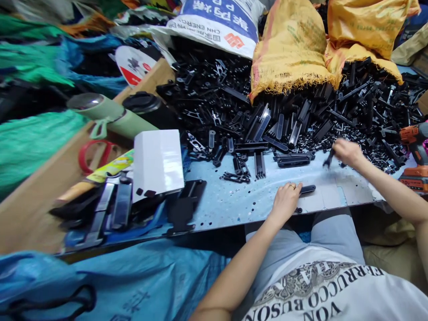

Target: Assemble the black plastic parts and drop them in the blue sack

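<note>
My left hand [286,198] is closed on a flat black bar with rounded ends [308,189], low over the front edge of the pale blue work surface [230,205]. A small round black piece [299,210] lies just below that hand. Farther right, my right hand [347,152] pinches a small black part with a forked end [328,159], held above the surface and slightly blurred. Beyond both hands, a stack of long black bars [294,159] rests near the heap of loose black parts [234,102].
Yellow woven sacks [290,49] and a white printed sack [217,26] spill parts at the back. An orange cordless drill [414,156] stands far right. At left are a white box [158,160], a green bottle [117,118], red tape [95,156] and a wooden board [36,196].
</note>
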`<state>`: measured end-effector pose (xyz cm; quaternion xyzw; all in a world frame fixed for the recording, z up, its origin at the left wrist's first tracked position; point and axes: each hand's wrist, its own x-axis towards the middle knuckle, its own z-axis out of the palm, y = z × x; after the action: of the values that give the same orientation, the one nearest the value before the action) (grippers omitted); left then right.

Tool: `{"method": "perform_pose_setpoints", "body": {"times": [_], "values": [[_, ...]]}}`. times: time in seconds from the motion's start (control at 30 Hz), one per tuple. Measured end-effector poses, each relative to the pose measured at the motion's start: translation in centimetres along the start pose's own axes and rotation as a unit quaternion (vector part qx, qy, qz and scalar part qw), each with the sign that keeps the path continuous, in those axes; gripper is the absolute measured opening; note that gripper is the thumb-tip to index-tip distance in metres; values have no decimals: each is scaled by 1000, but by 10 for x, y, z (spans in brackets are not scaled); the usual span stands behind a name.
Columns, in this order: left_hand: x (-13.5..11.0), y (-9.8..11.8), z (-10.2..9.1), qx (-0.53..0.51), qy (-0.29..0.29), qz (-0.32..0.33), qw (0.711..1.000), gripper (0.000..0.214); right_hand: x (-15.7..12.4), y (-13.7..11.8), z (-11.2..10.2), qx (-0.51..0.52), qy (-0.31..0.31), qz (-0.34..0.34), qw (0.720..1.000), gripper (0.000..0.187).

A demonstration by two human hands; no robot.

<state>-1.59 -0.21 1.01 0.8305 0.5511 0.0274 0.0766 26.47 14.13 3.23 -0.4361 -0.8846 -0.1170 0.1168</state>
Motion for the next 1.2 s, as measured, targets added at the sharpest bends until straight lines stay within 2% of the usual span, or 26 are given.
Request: {"method": "perform_pose_setpoints", "body": {"times": [0.07,0.1,0.13,0.17,0.2,0.27,0.33,0.4,0.47,0.53,0.6,0.67,0.73,0.8,0.9,0.97,1.03,1.2], "values": [[1,-1,3,-20,8,7,1000,35,-30,-29,2,13,-75,-166,983,20],[2,-2,4,-29,12,14,999,37,-43,-41,2,21,-104,-219,970,22],[3,-2,5,-37,17,23,999,38,-54,-51,1,31,-121,-235,964,25],[4,-1,6,-42,21,33,998,39,-61,-60,0,39,-128,-212,968,28],[5,0,6,-44,25,43,998,38,-66,-69,-2,43,-128,-148,980,29],[8,3,6,-47,28,65,996,37,-65,-83,-7,44,-137,38,989,27],[11,7,6,-48,27,76,996,33,-57,-95,-11,46,-178,199,963,32],[14,9,6,-51,27,68,996,28,-50,-99,-15,57,-231,273,932,38],[15,9,6,-62,28,58,996,26,-50,-96,-20,77,-250,289,921,38],[15,6,6,-82,27,59,995,28,-56,-87,-28,110,-221,248,937,36],[16,3,4,-102,20,68,992,30,-65,-79,-35,155,-191,119,962,30],[17,2,2,-113,6,78,990,31,-74,-79,-39,169,-202,-28,964,26],[20,5,-2,-114,-11,85,990,33,-78,-84,-40,141,-243,-99,955,29],[22,10,-7,-113,-24,88,989,34,-79,-91,-37,104,-272,-92,952,34],[23,17,-11,-111,-24,88,990,43,-78,-98,-35,80,-275,-58,956,39],[22,19,-10,-111,-19,81,990,57,-78,-101,-38,63,-255,-52,963,41],[20,18,-6,-122,-7,75,990,60,-78,-105,-43,38,-223,-57,972,42],[13,9,9,-178,90,88,976,45,-72,-116,-61,-15,-150,-74,986,36]]}}
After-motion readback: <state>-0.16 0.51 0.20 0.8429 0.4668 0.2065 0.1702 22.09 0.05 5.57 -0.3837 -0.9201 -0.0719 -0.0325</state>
